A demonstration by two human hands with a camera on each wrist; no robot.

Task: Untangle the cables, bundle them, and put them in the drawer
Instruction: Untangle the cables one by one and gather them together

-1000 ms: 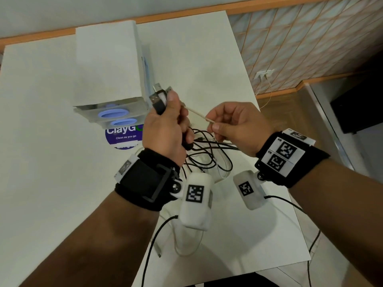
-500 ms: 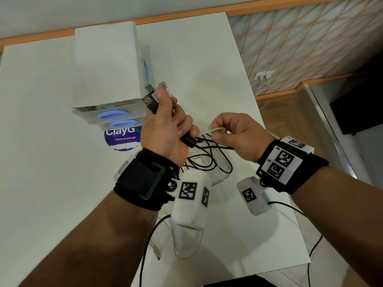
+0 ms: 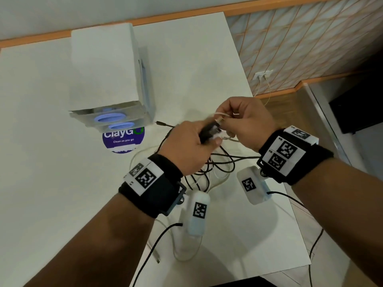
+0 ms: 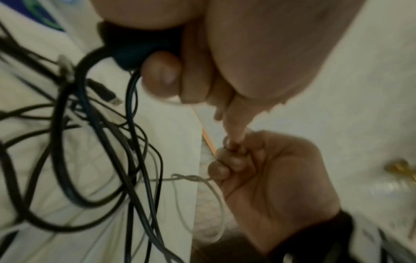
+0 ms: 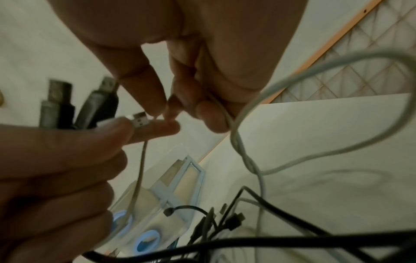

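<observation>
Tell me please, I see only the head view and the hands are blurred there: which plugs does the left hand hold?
Observer: The right wrist view shows it. The left hand grips two black USB plugs and pinches one white USB plug between thumb and forefinger.
Operator: And what does the right hand hold?
Observer: The right hand pinches the thin white cable, right beside that white plug.
Operator: Is this cable free of knots?
Observer: No. Just below the right hand it is twisted around itself, and it forms an open loop there.
</observation>
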